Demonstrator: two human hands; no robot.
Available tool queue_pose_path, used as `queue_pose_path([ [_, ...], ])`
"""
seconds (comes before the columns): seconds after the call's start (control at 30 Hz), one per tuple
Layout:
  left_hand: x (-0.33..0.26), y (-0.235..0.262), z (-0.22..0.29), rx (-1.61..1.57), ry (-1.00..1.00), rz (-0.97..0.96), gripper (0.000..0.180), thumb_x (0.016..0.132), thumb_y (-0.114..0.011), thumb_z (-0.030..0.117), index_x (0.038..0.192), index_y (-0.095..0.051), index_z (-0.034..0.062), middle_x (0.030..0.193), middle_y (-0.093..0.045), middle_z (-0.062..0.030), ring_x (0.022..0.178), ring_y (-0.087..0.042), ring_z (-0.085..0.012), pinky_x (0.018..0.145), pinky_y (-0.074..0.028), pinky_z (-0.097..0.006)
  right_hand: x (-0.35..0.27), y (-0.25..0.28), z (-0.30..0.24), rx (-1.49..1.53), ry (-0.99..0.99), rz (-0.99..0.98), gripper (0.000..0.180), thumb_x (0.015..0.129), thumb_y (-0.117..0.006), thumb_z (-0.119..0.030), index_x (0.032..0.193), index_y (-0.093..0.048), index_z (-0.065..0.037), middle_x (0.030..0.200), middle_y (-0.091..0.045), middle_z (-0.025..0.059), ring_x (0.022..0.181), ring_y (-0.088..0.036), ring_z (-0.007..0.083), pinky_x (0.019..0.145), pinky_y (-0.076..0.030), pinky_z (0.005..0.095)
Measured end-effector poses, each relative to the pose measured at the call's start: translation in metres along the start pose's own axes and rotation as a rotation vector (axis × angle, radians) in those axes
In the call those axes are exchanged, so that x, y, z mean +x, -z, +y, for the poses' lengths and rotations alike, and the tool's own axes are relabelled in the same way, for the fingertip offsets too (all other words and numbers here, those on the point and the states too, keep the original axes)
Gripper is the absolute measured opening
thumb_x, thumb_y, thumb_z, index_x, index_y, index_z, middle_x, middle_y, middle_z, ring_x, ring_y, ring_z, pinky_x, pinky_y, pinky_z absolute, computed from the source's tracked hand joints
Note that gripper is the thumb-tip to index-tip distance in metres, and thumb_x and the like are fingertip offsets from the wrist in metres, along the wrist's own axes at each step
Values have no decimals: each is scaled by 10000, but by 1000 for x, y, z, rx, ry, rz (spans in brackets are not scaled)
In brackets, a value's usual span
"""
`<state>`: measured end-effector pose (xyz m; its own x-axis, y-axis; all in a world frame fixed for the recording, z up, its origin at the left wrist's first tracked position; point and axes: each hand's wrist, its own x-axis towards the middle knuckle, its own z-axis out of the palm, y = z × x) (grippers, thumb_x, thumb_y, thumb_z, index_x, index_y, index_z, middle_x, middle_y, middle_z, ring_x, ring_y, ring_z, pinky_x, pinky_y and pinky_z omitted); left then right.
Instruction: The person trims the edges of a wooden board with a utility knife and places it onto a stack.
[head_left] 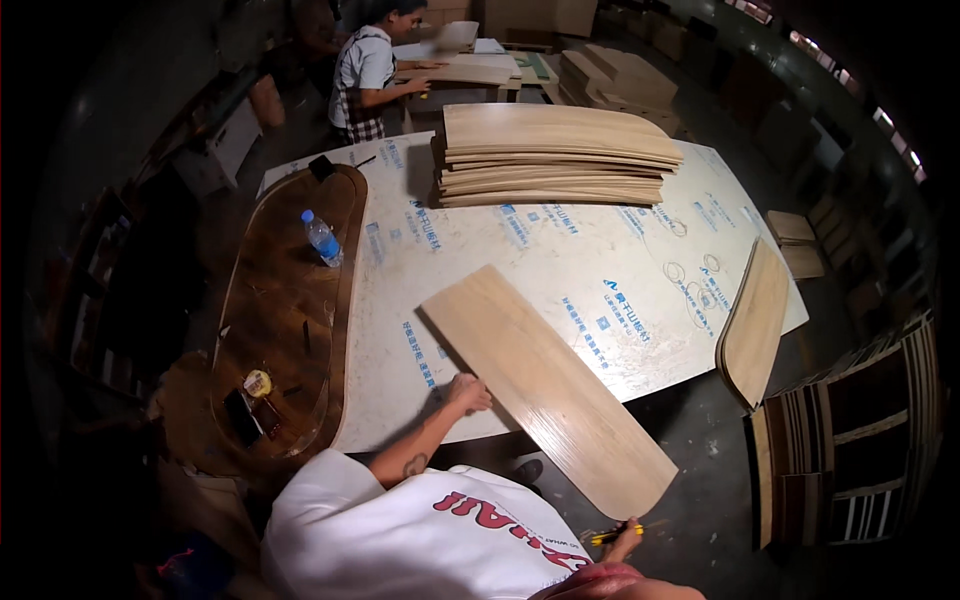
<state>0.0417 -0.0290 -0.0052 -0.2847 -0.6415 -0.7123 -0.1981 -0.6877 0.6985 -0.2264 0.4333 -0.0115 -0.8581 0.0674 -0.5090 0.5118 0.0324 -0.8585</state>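
A long light wood-grain board point(550, 390) lies aslant, its far part over the white table and its near, rounded end sticking out past the table's front edge. My left hand point(468, 394) is closed at the board's left edge, with the fingers partly hidden. At the near end my right hand point(624, 543) grips a slim yellow-and-black hand tool point(605, 537), too small to name surely. Its fingers are close to the board's rounded end. Farther back stands a stack of similar boards point(560, 150) with curved ends.
The white printed table point(500, 240) carries a dark brown oval panel point(270, 290) on its left. On it are a water bottle point(322, 240) and a yellow tape roll point(258, 384). Another board point(757, 325) leans by the right edge, near racked strips point(850, 440). A co-worker point(368, 75) handles panels behind.
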Motion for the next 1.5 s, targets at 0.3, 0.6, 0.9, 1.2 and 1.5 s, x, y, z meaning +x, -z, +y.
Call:
queue_pose_path([
  [0.3, -47, -27, -5, 606, -858, 53, 159, 909, -556, 181, 906, -609, 31, 765, -662, -150, 690, -661, -352, 621, -528, -400, -119, -25, 106, 20, -136, -318, 96, 906, -593, -102, 914, -609, -8, 739, -616, 94, 577, -565, 182, 495, -475, 305],
  [0.6, -65, -10, -41, 607, -1094, 181, 315, 842, -588, 90, 1141, -539, 0, 1156, -542, -214, 1061, -540, -398, 910, -451, -422, -129, -38, 77, 11, 32, -180, 405, 926, -606, -129, 1317, -522, -65, 744, -583, 35, 556, -524, 137, 484, -430, 266],
  [0.9, 0, 32, -56, -528, -184, -42, 269, 908, -655, 297, 1028, -562, 75, 850, -531, -39, 697, -519, -143, 590, -488, -311, -147, -32, 16, -263, 182, -311, 612, 884, -630, -46, 1452, -402, -55, 933, -614, 46, 673, -505, 111, 593, -418, 259],
  [1.2, -24, 30, -29, -183, -145, 49, 254, 936, -590, 256, 1008, -577, 12, 926, -623, -109, 806, -639, -225, 655, -586, -367, -125, -25, 28, -196, 314, -419, 573, 912, -561, -31, 1457, -387, -53, 996, -629, 89, 691, -516, 122, 597, -405, 258],
  [1.5, -30, 40, -47, 101, -38, -121, 272, 977, -521, 223, 997, -551, -46, 875, -681, -208, 748, -706, -307, 616, -601, -384, -59, -20, 53, -98, -25, -245, 171, 967, -558, -256, 907, -588, -99, 641, -504, 2, 484, -450, 121, 448, -376, 291],
])
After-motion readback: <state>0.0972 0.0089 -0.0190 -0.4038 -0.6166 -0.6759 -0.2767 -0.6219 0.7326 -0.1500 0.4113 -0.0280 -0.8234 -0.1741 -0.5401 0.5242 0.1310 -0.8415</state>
